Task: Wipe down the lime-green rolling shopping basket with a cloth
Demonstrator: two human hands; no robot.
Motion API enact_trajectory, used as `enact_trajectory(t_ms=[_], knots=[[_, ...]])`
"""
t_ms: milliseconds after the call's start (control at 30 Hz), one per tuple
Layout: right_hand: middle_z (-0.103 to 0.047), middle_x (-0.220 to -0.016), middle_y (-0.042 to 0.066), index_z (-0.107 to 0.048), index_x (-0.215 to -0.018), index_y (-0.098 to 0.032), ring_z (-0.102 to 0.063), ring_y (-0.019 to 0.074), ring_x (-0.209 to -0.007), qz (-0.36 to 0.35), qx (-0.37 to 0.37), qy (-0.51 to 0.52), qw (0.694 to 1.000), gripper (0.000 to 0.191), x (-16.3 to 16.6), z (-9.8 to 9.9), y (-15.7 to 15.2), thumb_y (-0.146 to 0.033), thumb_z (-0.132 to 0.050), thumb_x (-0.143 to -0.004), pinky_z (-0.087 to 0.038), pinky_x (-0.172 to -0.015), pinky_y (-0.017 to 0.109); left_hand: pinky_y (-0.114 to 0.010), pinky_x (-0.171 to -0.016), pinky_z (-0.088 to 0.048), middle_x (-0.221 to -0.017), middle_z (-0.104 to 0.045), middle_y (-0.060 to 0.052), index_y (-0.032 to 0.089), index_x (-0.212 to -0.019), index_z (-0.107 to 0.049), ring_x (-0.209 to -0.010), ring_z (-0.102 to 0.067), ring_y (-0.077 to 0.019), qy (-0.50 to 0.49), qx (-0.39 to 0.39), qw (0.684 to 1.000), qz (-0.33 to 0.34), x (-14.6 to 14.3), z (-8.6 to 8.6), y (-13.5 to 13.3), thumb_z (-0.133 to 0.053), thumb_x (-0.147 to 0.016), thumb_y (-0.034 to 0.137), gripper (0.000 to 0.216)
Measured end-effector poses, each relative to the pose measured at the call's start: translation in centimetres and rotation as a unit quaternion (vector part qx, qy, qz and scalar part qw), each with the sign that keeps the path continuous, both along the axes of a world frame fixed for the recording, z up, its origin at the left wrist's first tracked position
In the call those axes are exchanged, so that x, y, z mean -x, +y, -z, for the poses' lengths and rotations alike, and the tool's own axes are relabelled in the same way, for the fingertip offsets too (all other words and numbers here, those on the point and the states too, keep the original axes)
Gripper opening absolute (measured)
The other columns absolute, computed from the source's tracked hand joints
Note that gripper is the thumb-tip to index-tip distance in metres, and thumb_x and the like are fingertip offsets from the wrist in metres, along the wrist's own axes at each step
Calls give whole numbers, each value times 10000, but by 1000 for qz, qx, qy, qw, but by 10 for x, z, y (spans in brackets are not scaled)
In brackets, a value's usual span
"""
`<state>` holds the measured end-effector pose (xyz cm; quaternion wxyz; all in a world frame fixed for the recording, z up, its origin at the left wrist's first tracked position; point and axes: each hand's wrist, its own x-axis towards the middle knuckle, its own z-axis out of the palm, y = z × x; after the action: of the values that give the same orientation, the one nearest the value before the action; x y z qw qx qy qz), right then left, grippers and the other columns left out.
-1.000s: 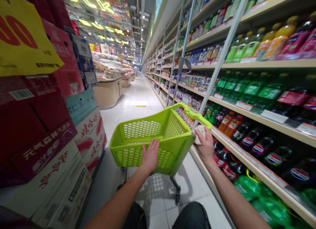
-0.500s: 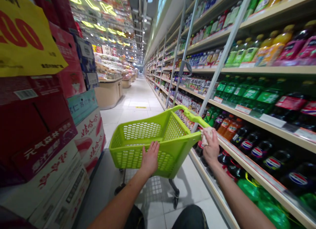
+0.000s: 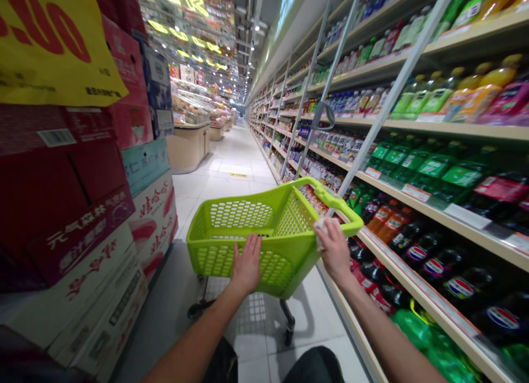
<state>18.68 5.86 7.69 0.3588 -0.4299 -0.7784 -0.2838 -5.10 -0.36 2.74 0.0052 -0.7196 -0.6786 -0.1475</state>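
Note:
In front of me stands a lime-green plastic shopping cart, side-on, its handle end to the right. My left hand lies flat against the near side of the basket, fingers stretched over the upper rim. A crumpled whitish cloth is pressed to the near rim, close to where it bends up to the handle. My right hand grips that cloth, and its fingers partly cover it. Nothing shows inside the part of the basket that I can see.
Shelves of bottled drinks run along the right. Stacked drink cartons rise close on the left, under a yellow price sign. A tiled aisle leads ahead past a display counter. The cart's caster wheel rests on the floor.
My right hand has slid the cloth leftward along the cart's rim, away from the handle corner. My left hand stays on the basket side. The view has shifted slightly.

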Motion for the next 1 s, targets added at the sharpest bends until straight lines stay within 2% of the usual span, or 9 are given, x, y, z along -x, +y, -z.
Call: enact_trajectory(t_ms=[100,167,300,367,400,567,800,900,1000], knots=[[-502,-1247,81,-636,-988,-185,-289,219,-1267,-82,14,-91,992,316,38,24,-9,-58,-444,-773,-361,-979,394,-549,-1044,-99,-1453,-154,-66,121,-1364,-190,-1338,-105,-204,0,-4,1000,12,5,1,0,-356,-634,77,750],[-504,-1248,79,-639,-976,-185,-296,208,-1264,-92,24,-113,989,301,40,23,-9,-68,-439,-784,-365,-974,383,-557,-1043,-87,-1450,-172,-58,137,-1359,-212,-1336,-116,-207,-3,-8,1000,9,12,1,0,-355,-636,77,739],[-490,-1253,124,-637,-990,-163,-335,237,-1235,21,18,-56,998,327,1,-6,3,-49,-423,-770,-368,-957,419,-562,-1043,-70,-1448,-180,-57,145,-1355,-229,-1336,-111,-218,-13,1,1000,-16,25,3,-3,-366,-646,97,724],[-495,-1240,139,-641,-981,-155,-348,255,-1222,68,16,-33,997,330,-4,-12,6,-42,-425,-759,-364,-953,440,-558,-1043,-76,-1451,-168,-56,147,-1359,-216,-1339,-97,-218,-13,6,1000,-21,25,3,-4,-373,-651,112,726],[-501,-1234,139,-642,-979,-154,-350,256,-1220,69,23,-36,997,334,2,-10,6,-35,-427,-753,-363,-955,437,-556,-1043,-82,-1452,-160,-57,145,-1361,-212,-1340,-90,-219,-13,6,1000,-25,23,3,-4,-376,-652,117,728],[-519,-1231,101,-640,-984,-171,-343,219,-1233,-47,79,-111,990,351,58,19,-4,-16,-445,-737,-349,-982,379,-542,-1047,-92,-1454,-145,-57,138,-1360,-215,-1339,-96,-218,-15,4,1000,-9,25,1,-9,-377,-645,116,733],[-496,-1253,85,-625,-1012,-206,-351,234,-1229,4,54,-30,998,412,25,6,6,-4,-412,-723,-357,-971,435,-534,-1052,-85,-1448,-159,-70,113,-1358,-217,-1336,-118,-214,0,6,999,-50,54,5,-20,-348,-663,98,707],[-494,-1256,91,-612,-1048,-196,-323,230,-1248,-47,62,-37,996,425,54,24,-1,-5,-414,-724,-355,-976,434,-531,-1053,-94,-1456,-117,-71,108,-1365,-188,-1341,-79,-226,4,10,998,-64,49,6,-20,-377,-658,123,732],[-491,-1261,100,-602,-1068,-180,-297,219,-1264,-112,81,-57,989,413,85,40,-9,-17,-422,-734,-348,-987,418,-525,-1057,-97,-1458,-122,-53,120,-1367,-184,-1341,-80,-221,10,7,999,-47,48,7,-20,-376,-664,133,728]])
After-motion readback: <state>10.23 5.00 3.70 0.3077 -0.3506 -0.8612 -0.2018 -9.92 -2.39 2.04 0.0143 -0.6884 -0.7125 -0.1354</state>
